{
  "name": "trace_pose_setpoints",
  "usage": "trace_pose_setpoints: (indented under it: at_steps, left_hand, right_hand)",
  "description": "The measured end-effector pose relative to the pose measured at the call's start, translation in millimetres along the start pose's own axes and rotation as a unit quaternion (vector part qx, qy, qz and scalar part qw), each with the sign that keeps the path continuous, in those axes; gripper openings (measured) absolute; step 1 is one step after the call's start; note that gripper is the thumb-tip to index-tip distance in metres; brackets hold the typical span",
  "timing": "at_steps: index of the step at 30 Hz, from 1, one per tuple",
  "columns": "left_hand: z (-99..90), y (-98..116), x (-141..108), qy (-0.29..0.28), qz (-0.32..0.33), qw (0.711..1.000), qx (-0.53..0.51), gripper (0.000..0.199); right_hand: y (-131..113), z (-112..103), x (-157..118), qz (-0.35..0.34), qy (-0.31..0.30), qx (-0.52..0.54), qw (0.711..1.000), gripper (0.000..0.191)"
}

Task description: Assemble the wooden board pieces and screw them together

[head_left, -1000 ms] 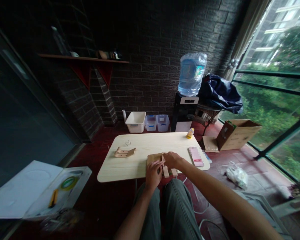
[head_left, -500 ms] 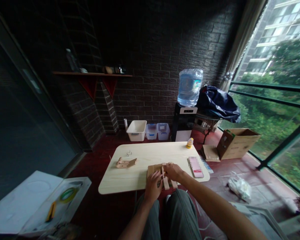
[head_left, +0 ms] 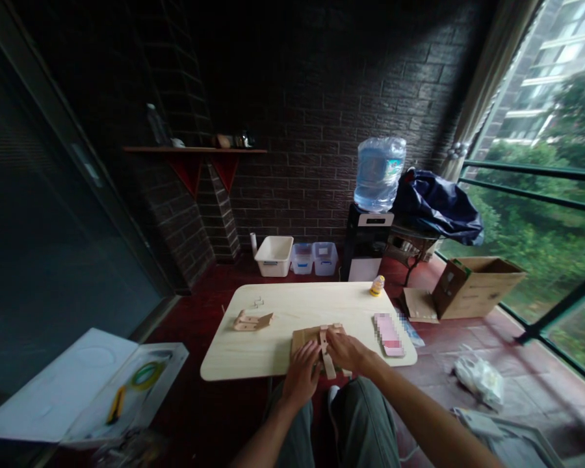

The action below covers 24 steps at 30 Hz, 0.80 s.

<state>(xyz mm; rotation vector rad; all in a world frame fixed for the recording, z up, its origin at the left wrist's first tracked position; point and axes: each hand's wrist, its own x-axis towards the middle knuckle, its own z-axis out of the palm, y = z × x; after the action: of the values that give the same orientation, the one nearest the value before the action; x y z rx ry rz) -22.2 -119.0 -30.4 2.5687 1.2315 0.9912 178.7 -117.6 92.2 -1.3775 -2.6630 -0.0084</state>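
Note:
A piece of brown cardboard (head_left: 299,339) lies at the near edge of the pale wooden table (head_left: 292,302), with light wooden strips (head_left: 329,367) on it. My left hand (head_left: 305,367) rests on the cardboard, left of the strips, fingers extended and slightly spread. My right hand (head_left: 344,350) is bent over the strips, its fingers closed at the upper part of one. A small wooden assembly (head_left: 252,322) lies at the table's left, with a few small metal pieces (head_left: 258,302) behind it.
A phone with a pink screen (head_left: 390,335) and a yellow-capped small bottle (head_left: 377,286) are on the table's right side. An open white case (head_left: 163,383) is at the lower left. Bins (head_left: 275,257), a water dispenser (head_left: 368,240) and a cardboard box (head_left: 472,289) stand beyond the table.
The view has shifted a little, so the scene sits further right. The wooden strips under my right hand have changed their angle and lie closer together. Both hands remain at the cardboard.

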Motion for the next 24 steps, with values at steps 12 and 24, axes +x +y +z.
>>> trace_pose_setpoints:
  at_steps: [12, 24]
  left_hand:
    - [-7.7, -4, 8, -0.003, -0.024, 1.0, -0.016, 0.047]
    - [-8.1, 0, 12, -0.001, -0.053, 0.999, -0.009, 0.045]
  right_hand:
    - [-7, 13, -12, 0.173, 0.054, 0.193, 0.964, 0.053]
    - [-15, 73, -19, 0.202, 0.215, 0.375, 0.879, 0.048]
